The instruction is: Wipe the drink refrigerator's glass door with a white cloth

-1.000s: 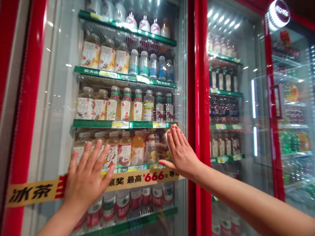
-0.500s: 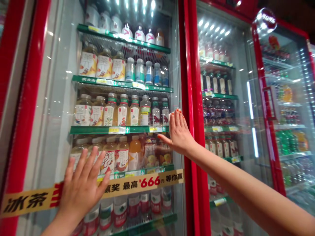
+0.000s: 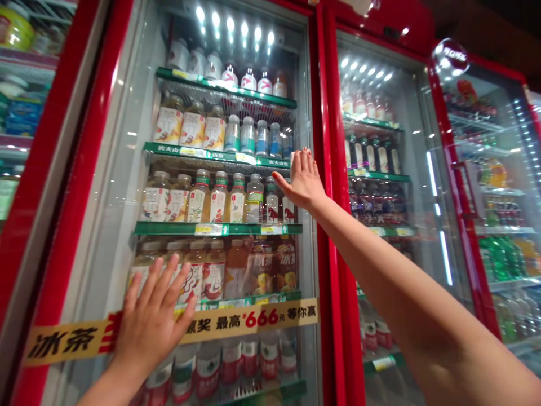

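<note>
My left hand [image 3: 152,316] is spread flat against the glass door [image 3: 122,186] of a red-framed drinks fridge, over the left part of a yellow banner [image 3: 228,327] with black and red lettering. Higher up, near the door's right edge, my right hand [image 3: 305,179] lies against the glass with its fingers stretched upward and thumb out to the left. A sliver of something white shows at its fingertips; what it is I cannot make out. Behind the glass, rows of bottled drinks [image 3: 217,197] stand on green-edged shelves [image 3: 181,228].
To the right stands a second glass-doored fridge [image 3: 380,186] with bottles, and beyond it another fridge with a handle [image 3: 468,189]. At the far left, packaged goods [image 3: 21,115] sit on shelves. A round sign [image 3: 450,54] hangs at upper right. Lights reflect in the glass.
My right hand has slid up the glass, from beside the third shelf's bottles to about the second shelf's edge. My left hand stays over the banner. The view has shifted slightly.
</note>
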A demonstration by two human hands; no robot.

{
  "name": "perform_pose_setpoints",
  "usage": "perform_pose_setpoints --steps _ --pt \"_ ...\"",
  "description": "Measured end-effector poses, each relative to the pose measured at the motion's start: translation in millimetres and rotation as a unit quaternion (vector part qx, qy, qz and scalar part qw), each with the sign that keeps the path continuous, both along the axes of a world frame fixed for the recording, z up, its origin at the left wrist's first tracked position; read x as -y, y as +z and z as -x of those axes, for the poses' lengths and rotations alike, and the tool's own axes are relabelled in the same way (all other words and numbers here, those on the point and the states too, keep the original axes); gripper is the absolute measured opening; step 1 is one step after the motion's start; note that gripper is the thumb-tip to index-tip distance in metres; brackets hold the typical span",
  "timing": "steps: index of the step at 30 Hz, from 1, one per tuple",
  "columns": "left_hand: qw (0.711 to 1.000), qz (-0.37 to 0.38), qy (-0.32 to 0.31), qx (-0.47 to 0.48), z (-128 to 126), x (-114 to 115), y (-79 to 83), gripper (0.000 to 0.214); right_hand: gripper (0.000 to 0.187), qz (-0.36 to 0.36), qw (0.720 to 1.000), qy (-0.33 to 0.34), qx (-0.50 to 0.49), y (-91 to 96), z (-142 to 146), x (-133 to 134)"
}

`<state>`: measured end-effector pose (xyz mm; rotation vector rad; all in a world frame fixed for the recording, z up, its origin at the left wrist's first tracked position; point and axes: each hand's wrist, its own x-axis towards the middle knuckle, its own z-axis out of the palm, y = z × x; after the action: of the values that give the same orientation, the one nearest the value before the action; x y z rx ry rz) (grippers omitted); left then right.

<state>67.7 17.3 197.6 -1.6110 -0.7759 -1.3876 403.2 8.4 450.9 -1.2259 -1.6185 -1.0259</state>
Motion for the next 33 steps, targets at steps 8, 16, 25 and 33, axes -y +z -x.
perform_pose_setpoints --steps 8,16,25,33 --pt "0.993 -0.063 0.027 -0.092 -31 6 118.7 0.079 0.121 -0.028 0.986 0.005 0.165 -32.7 6 -9" --pt "0.992 -0.016 0.054 -0.113 -43 -22 245.3 0.077 0.124 -0.016 0.996 0.011 0.085 -28.4 -4 -3" --pt "0.991 -0.019 0.086 -0.104 -41 -26 242.6 0.075 0.129 -0.011 0.996 -0.023 -0.080 61.9 -11 -2" --pt "0.993 -0.010 0.071 -0.096 -42 -25 243.0 0.075 0.131 -0.032 0.994 0.008 0.104 39.2 -6 -9"
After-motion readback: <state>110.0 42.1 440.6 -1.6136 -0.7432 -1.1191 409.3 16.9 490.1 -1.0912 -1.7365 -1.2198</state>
